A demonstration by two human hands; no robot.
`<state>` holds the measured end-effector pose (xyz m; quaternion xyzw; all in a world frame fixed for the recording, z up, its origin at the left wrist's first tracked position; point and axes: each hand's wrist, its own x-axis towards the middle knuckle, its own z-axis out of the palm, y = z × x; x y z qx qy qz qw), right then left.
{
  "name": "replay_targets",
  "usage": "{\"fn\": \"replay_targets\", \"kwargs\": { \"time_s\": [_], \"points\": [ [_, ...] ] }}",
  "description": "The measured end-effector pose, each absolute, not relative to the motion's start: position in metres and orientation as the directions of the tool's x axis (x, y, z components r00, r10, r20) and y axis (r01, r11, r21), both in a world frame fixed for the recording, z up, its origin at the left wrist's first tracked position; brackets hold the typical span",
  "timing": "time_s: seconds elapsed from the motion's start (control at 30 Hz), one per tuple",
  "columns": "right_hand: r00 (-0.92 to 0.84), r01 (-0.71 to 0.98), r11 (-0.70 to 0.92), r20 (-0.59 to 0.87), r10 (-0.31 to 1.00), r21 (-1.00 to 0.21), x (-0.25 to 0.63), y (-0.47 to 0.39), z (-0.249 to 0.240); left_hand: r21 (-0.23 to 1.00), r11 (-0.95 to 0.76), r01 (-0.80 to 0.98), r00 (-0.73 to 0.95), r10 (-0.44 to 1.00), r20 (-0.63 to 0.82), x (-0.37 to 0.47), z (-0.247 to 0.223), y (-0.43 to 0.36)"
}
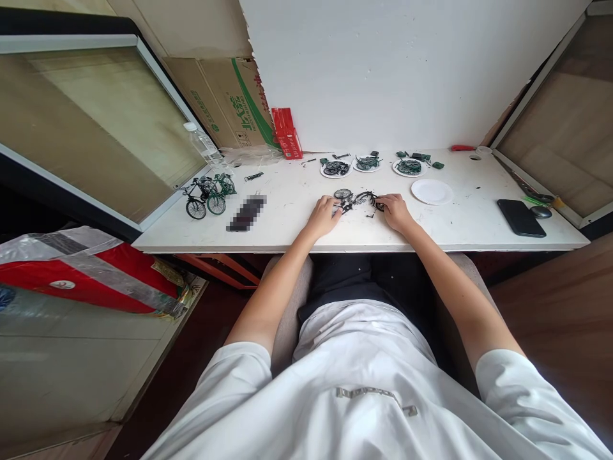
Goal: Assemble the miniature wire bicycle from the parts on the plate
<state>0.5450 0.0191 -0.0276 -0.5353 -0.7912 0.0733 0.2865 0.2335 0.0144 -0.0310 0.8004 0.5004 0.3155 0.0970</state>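
Note:
My left hand (325,216) rests on the white desk with its fingers bent and thumb close to them, beside small black model bicycle parts. What lies between those fingertips is too small to make out. My right hand (395,212) has its fingertips closed on a black model bicycle part (380,206), mostly covered by the fingers. Between the hands lie a spoked wheel (343,193), a curved black fender-like piece (366,197) and other loose black bits. Farther left, black and green assembled model bicycles (207,197) stand upright.
Paper plates with black parts (336,168) and green parts (409,167) line the back. A bare white plate (431,191) lies right of my hands. A phone (521,218) is near the right edge. A red box (287,134) and plastic bottle (203,142) stand behind.

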Motion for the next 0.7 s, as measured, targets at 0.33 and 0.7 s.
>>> {"fn": "replay_targets", "kwargs": {
  "time_s": [0.33,0.7],
  "points": [
    [-0.094,0.819,0.325,0.448,0.889,-0.473,0.548,0.021,-0.027,0.482,-0.473,0.737,0.295,0.868,0.400,0.234,-0.029,0.012],
    [-0.015,0.828,0.202,0.339,0.941,-0.523,0.553,0.023,-0.033,0.474,-0.478,0.739,0.307,0.866,0.395,0.233,-0.031,0.014]
  ]
}}
